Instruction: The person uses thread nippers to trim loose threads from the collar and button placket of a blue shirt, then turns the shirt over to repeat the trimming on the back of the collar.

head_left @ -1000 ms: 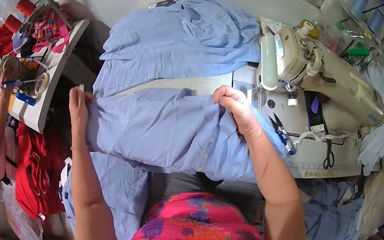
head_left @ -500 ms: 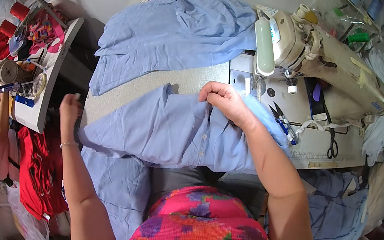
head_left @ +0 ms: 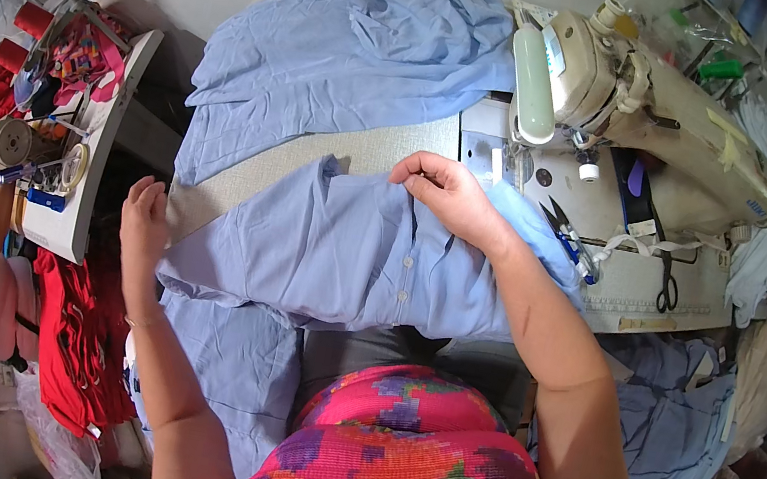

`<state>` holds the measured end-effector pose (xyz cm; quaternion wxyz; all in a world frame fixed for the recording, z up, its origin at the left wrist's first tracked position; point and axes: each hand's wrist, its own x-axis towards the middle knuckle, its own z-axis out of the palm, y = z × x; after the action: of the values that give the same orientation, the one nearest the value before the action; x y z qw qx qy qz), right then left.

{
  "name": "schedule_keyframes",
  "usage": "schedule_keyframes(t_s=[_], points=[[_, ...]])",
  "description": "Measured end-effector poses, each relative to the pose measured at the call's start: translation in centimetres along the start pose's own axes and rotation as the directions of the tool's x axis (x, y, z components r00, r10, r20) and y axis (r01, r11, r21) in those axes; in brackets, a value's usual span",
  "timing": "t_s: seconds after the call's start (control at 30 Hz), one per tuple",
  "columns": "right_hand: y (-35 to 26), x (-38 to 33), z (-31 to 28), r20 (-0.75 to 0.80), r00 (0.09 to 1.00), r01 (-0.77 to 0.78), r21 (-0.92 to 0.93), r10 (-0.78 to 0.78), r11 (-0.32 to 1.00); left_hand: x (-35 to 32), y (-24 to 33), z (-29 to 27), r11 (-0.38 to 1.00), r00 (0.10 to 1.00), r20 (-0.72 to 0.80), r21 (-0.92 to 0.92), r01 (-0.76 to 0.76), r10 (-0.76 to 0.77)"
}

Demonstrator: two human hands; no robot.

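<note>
Fabric dominates the view: a light blue shirt piece (head_left: 350,254) lies across the grey sewing table (head_left: 388,154), wrinkled, with a button placket and a row of small pale buttons running down its middle, just below the right fingertips. Its near edge hangs off the table toward the person's lap.

The right hand (head_left: 447,194) rests on the upper edge of this piece, fingers curled and pressed together, their tips gathering a fold of cloth; whether the thumb pinches it from beneath cannot be made out. Just beyond those fingertips stands the needle area of a beige sewing machine (head_left: 647,121), and to the outer side of the hand small blue-handled snips (head_left: 571,241) lie on the machine bed, with black scissors (head_left: 668,282) farther out.

The left hand (head_left: 145,225) sits at the cloth's left end, at the table's edge, fingers slightly spread and pointing away from the person, touching or just beside the fabric's margin; the contact is hard to judge. Past its fingertips a second heap of the same blue fabric (head_left: 354,52) is bunched on the far part of the table.

More blue cloth (head_left: 224,375) droops below the table, partly covered by the left forearm and the bright patterned top. Left of the left hand, a cluttered side tray (head_left: 99,151) holds spools and tools too small to tell apart.
</note>
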<state>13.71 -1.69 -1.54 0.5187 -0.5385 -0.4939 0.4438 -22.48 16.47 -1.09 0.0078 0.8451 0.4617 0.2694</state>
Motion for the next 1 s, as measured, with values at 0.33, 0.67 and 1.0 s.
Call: schedule_keyframes(t_s=[0.33, 0.67, 1.0], points=[[-2.3, -1.1, -1.8, 0.123, 0.976, -0.193, 0.107, 0.18, 0.975, -6.8, 11.9, 0.4, 0.995, 0.996, 0.084, -0.097, -0.009, 0.017], [-1.2, -1.3, -2.7, 0.219, 0.974, 0.104, -0.231, -0.053, 0.967, -6.8, 11.6, 1.4, 0.984, 0.999, 0.049, -0.179, 0.012, -0.003], [-2.9, -2.5, -0.1, 0.492, 0.87, 0.351, -0.646, 0.018, 0.678, -6.4, 8.4, 0.7, 0.978, 0.981, 0.0, 0.079, 0.194, -0.195]])
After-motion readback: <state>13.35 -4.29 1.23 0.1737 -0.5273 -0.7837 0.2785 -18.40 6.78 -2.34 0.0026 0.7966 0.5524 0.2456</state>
